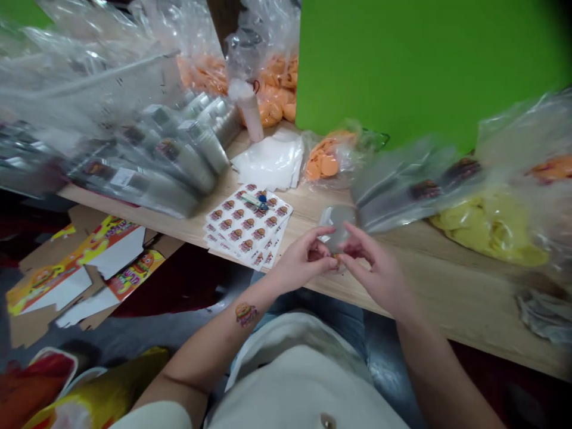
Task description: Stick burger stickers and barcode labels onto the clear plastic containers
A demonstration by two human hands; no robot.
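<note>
My left hand [306, 256] and my right hand [373, 262] meet just over the table's front edge. Their thumbs and fingers are pinched close together around something small, blurred and partly yellowish, which I cannot make out. Right behind the fingertips is a clear round plastic piece [338, 223], partly covered by my fingers. Left of my hands lie sheets of burger stickers [245, 225], stacked unevenly, with a pen-like object [252, 201] on top. A burger picture [245, 314], like those on the sheets, is on my left forearm.
Clear containers [179, 149] crowd the left side. White sheets [272, 158], a bottle [250, 110] and a bag of orange discs [328, 158] stand behind. Clear sleeves [402, 190] and a bag of yellow pieces [491, 232] lie right. Printed cartons [84, 256] are at lower left.
</note>
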